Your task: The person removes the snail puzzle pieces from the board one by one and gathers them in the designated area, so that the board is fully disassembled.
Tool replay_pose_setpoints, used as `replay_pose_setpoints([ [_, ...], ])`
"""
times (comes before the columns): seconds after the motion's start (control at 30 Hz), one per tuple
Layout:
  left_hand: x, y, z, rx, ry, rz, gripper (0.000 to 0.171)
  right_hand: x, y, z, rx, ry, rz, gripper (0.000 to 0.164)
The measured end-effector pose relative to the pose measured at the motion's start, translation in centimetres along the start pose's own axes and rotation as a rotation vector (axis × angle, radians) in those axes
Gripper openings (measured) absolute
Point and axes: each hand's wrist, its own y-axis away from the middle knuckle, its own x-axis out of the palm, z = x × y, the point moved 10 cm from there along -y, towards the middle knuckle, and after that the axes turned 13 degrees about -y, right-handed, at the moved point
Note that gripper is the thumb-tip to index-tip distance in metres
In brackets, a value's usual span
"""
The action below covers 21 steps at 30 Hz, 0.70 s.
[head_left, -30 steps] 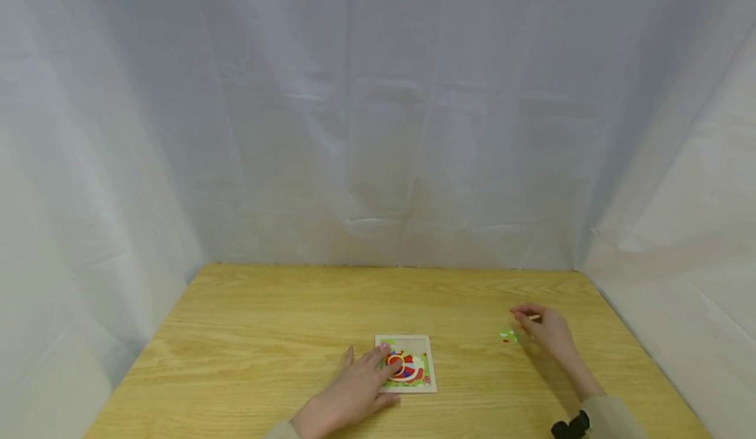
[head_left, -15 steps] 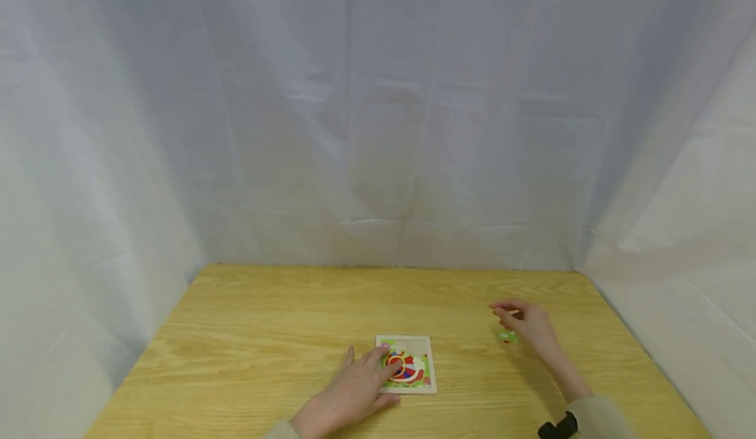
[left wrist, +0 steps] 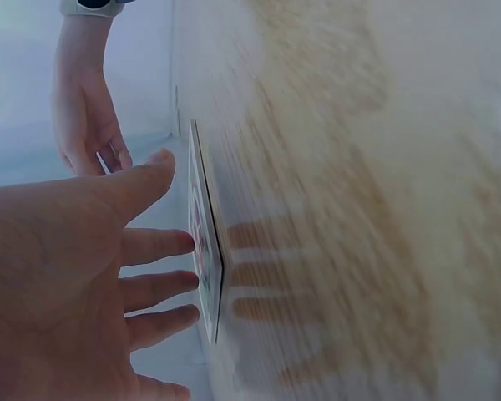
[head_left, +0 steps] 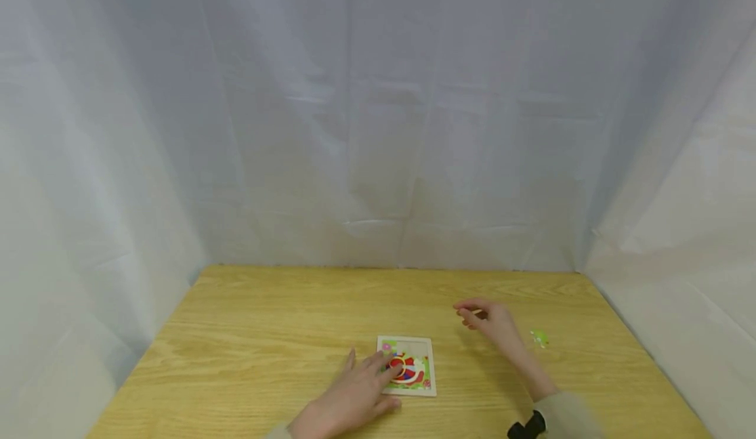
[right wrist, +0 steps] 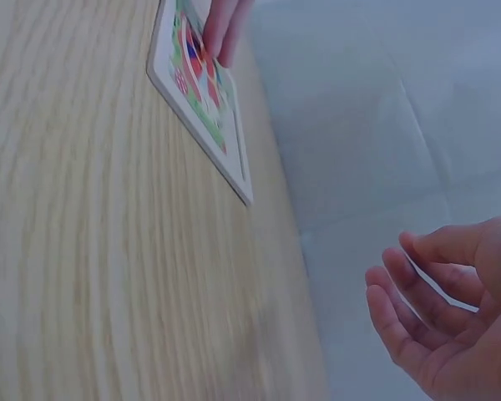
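My left hand (head_left: 354,390) rests with spread, straight fingers on a small square puzzle tray (head_left: 433,370) with a pale wooden rim. A red, white and green picture fills much of the tray, and its upper right shows bare board. My right hand (head_left: 493,327) is above the table to the right of the tray, thumb and fingertips brought together. Between them shows the thin pale edge of a puzzle piece (head_left: 477,312), mostly hidden by the fingers. In the right wrist view the right hand (right wrist: 451,301) has curled fingers and is apart from the tray (right wrist: 204,138).
A loose green and white puzzle piece (head_left: 539,338) lies on the wooden table (head_left: 283,321), right of the right hand. Whitish sheeting (head_left: 378,163) hangs behind the table and along both sides.
My right hand has moved left toward the tray, uncovering the green piece on the right. The green piece seen earlier below its fingers is now out of sight. My left hand stays on the tray.
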Motion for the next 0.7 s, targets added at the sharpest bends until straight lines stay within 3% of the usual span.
replay_pose_setpoints([
  [0.27,0.4,0.3,-0.7,0.051,-0.035,0.028,0.061,3.6,-0.2,0.6,-0.038,-0.016,0.083,0.017],
  [0.7,1.1,0.5,-1.0,0.034,-0.042,0.09,0.068,9.0,-0.1,1.2,-0.038,0.0,0.212,0.021],
])
